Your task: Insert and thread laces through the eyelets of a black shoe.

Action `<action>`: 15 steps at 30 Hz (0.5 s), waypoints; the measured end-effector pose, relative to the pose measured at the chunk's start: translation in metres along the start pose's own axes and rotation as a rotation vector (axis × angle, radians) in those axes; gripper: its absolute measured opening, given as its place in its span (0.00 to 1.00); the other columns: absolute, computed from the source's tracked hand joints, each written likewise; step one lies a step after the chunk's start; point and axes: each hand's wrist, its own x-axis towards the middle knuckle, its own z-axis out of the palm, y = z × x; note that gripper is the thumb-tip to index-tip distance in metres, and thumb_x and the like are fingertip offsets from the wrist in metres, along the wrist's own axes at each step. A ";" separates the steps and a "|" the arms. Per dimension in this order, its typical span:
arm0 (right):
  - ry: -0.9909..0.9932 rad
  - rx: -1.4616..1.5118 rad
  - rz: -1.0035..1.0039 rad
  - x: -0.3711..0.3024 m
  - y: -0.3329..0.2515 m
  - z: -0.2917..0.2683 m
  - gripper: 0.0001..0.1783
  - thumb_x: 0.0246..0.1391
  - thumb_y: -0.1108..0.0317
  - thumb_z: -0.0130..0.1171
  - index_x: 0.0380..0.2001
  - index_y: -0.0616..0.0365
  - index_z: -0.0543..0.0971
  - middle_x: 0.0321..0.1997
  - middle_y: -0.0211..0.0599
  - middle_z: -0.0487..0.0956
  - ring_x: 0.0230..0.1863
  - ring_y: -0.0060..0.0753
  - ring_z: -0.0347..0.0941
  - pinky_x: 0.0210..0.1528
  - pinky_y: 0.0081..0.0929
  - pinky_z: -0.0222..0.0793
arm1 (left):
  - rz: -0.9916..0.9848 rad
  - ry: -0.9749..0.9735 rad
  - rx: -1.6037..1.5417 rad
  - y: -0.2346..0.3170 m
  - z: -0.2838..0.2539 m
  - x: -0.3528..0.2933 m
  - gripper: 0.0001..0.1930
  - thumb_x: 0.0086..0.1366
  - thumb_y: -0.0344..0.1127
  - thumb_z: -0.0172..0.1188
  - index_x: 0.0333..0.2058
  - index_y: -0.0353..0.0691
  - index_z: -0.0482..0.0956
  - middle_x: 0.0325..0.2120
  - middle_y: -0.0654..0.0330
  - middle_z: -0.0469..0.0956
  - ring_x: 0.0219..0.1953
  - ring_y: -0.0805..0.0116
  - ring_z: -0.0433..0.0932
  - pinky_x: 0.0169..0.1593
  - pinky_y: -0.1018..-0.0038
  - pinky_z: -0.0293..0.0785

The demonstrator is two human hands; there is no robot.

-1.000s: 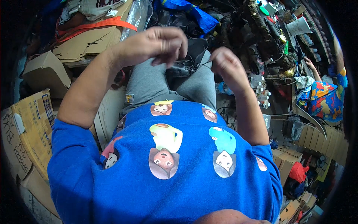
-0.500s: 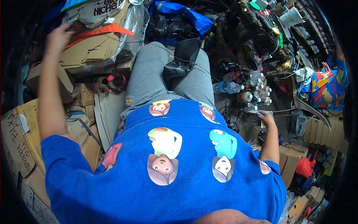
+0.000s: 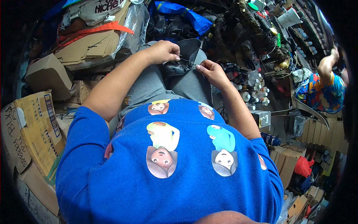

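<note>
A black leather shoe (image 3: 174, 70) lies across my lap between my grey-trousered thighs, its tall black flap (image 3: 191, 47) standing toward the far side. My left hand (image 3: 163, 51) is over its left part, thumb and fingers pinched on a thin dark cord. From the right, my right hand (image 3: 213, 72) reaches in, its thumb and forefinger closed at the laced edge of the shoe, apparently on the same thin cord. The fingertips hide exactly where the cord enters the shoe.
Cardboard boxes (image 3: 48, 76) and flattened card (image 3: 95, 48) with an orange strap (image 3: 112, 27) lie at left. Several small bottles (image 3: 257, 91) and a small whitish box (image 3: 263, 118) stand at right. Another person in a colourful shirt (image 3: 326, 91) is at far right.
My left hand has come in from the far left and my right hand from beside the bottles; both now meet at the shoe. The other person's arm at right has risen.
</note>
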 end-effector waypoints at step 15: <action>0.137 0.033 -0.222 0.003 0.007 -0.029 0.12 0.48 0.76 0.57 0.38 0.56 0.80 0.32 0.30 0.73 0.32 0.21 0.69 0.34 0.20 0.67 | 0.251 0.037 -0.039 0.006 -0.014 0.027 0.29 0.46 0.30 0.67 0.50 0.37 0.70 0.55 0.52 0.67 0.57 0.61 0.66 0.59 0.70 0.61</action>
